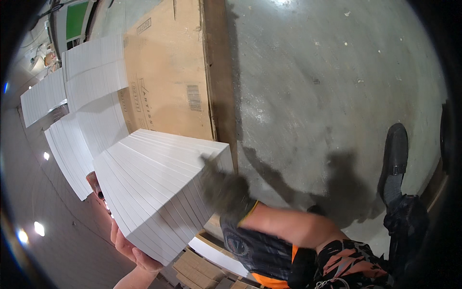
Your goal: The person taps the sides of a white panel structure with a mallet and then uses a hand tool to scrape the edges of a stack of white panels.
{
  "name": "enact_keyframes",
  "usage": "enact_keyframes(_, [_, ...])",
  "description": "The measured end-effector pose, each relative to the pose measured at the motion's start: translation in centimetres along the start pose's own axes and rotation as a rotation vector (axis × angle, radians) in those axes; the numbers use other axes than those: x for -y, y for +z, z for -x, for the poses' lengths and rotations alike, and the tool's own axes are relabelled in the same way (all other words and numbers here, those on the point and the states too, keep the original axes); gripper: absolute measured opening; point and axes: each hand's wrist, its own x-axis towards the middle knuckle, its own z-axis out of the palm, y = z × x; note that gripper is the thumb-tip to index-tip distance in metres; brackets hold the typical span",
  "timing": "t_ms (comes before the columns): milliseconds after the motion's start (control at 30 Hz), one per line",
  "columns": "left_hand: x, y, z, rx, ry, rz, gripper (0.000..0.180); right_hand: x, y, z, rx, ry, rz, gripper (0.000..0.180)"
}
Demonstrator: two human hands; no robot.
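I carry a thick stack of white sheets (154,188), tilted, in front of me. My left hand (129,249) is bare and supports the stack from underneath at its lower edge. My right hand (225,190), in a grey glove and blurred, presses against the right end of the stack. Part of the left hand is hidden behind the sheets.
More stacks of white sheets (94,67) lie in rows at the left. Beside them a large flat brown cardboard sheet (168,72) lies on a wooden board. Grey concrete floor (327,77) fills the right, with a black shoe (394,154) on it. Wooden slats (197,269) show below the stack.
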Motion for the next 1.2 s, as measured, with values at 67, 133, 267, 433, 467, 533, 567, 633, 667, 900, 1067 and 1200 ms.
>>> enact_keyframes(67, [1.0,-0.5,0.3,0.043,0.039,-0.105,0.055,2.5,1.0,0.9,-0.467,-0.376,0.082,0.018])
enact_keyframes(133, [2.2,-0.4,0.6,0.000,0.033,0.026,0.054,4.5,1.8,1.9,-0.338,-0.465,0.060,0.021])
enact_keyframes(267, [0.7,0.1,0.6,-0.035,-0.021,0.010,0.054,0.1,2.5,0.5,-0.133,-0.211,0.096,0.028])
enact_keyframes(433, [1.5,-0.2,0.3,0.020,0.021,-0.034,0.053,4.0,5.8,0.0,-0.634,-0.145,0.779,0.034])
enact_keyframes(467, [1.7,-0.4,-0.1,0.052,0.043,-0.051,0.054,7.3,2.7,-0.5,-0.801,-0.109,1.200,0.032])
enact_keyframes(533, [1.1,-0.1,-0.1,0.032,0.026,-0.041,0.053,7.3,0.7,-1.6,-0.680,-0.131,1.211,0.027])
enact_keyframes(567, [1.2,-0.2,0.7,0.013,-0.003,-0.046,0.053,4.0,2.0,-0.9,-0.414,-0.152,0.765,0.022])
enact_keyframes(633, [0.5,-0.3,0.5,-0.009,0.001,0.018,0.053,-2.9,1.9,-0.4,-0.242,-0.004,0.414,0.022])
enact_keyframes(667, [0.3,-0.2,0.3,-0.008,0.016,0.031,0.053,-4.8,1.9,-0.2,-0.269,0.042,0.364,0.023])
enact_keyframes(900, [0.9,0.0,0.6,-0.031,-0.029,-0.005,0.051,3.2,3.1,1.2,-0.343,-0.261,0.349,0.024])
enact_keyframes(1067, [0.0,-0.1,0.1,0.001,0.015,-0.017,0.055,-5.0,2.2,0.3,-0.186,-0.055,0.287,0.021])
enact_keyframes(1200, [0.6,0.2,0.3,0.011,-0.012,0.022,0.051,-1.1,4.0,-0.4,-0.426,-0.169,0.550,0.013])
